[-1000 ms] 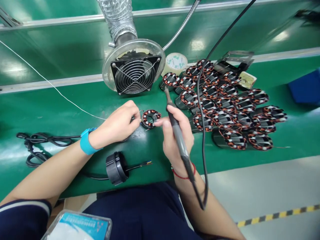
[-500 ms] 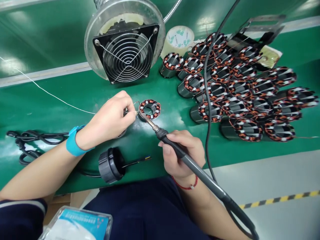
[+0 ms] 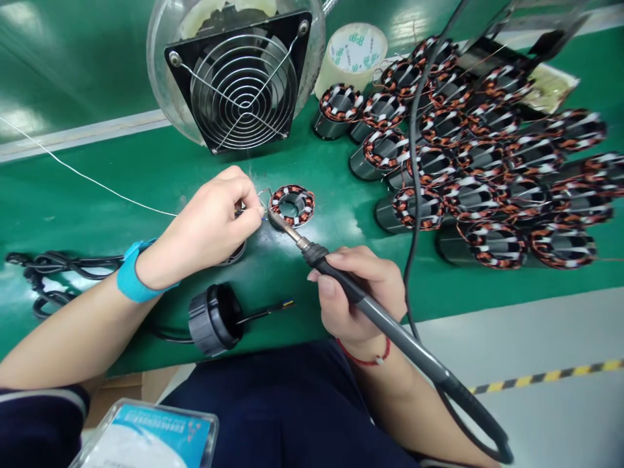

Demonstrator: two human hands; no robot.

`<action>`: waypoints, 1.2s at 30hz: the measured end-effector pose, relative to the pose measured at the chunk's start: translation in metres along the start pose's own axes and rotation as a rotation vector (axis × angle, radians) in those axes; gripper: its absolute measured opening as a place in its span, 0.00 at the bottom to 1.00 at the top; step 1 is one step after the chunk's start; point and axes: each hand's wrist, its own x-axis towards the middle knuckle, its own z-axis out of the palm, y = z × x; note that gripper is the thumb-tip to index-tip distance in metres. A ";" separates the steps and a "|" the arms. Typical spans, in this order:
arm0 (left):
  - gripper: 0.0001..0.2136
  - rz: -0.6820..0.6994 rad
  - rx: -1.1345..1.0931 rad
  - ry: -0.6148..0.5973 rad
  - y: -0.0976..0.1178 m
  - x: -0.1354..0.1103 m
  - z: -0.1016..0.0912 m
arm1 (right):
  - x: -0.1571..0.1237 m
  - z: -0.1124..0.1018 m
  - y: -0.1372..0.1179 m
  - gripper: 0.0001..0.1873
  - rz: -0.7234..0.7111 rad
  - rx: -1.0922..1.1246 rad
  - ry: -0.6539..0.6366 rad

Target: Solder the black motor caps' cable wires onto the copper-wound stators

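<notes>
My right hand (image 3: 358, 296) is wrapped round the dark handle of a soldering iron (image 3: 346, 281). Its metal tip reaches the left edge of a copper-wound motor stator (image 3: 292, 205) that stands on the green bench. Just left of that tip, my left hand (image 3: 219, 218) pinches solder wire (image 3: 112, 190), which trails off to the upper left. Thin leads show by its fingertips, and I cannot tell whether they are gripped too. A rounded metallic part is half hidden under this hand. Nearer me lies a black ribbed plastic cap (image 3: 214, 320) with a cable through it.
A caged fan (image 3: 246, 97) stands behind my hands, beside a roll of clear tape (image 3: 353, 52). Several stators (image 3: 468, 162) crowd the right side. A black cord (image 3: 414, 169) hangs in front of them. Coiled black cable (image 3: 63, 270) lies at left.
The camera view has shifted slightly, so the fan and stators sit higher in the picture. Both hands keep their holds, with the iron's tip still at the stator's left edge.
</notes>
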 end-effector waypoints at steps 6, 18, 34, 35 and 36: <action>0.07 -0.018 -0.020 0.011 0.000 0.000 0.001 | -0.001 0.000 0.001 0.14 0.011 -0.001 -0.007; 0.06 -0.005 -0.007 0.021 0.000 0.000 0.001 | -0.001 0.000 0.002 0.16 0.015 -0.046 0.038; 0.06 0.034 0.023 0.050 -0.003 0.000 0.003 | 0.001 0.003 0.005 0.15 -0.050 -0.071 0.075; 0.06 0.036 0.024 0.051 -0.004 0.000 0.003 | 0.002 0.003 0.005 0.17 -0.046 -0.085 0.060; 0.06 0.036 0.026 0.053 -0.004 0.000 0.003 | 0.003 0.003 0.004 0.18 -0.042 -0.097 0.040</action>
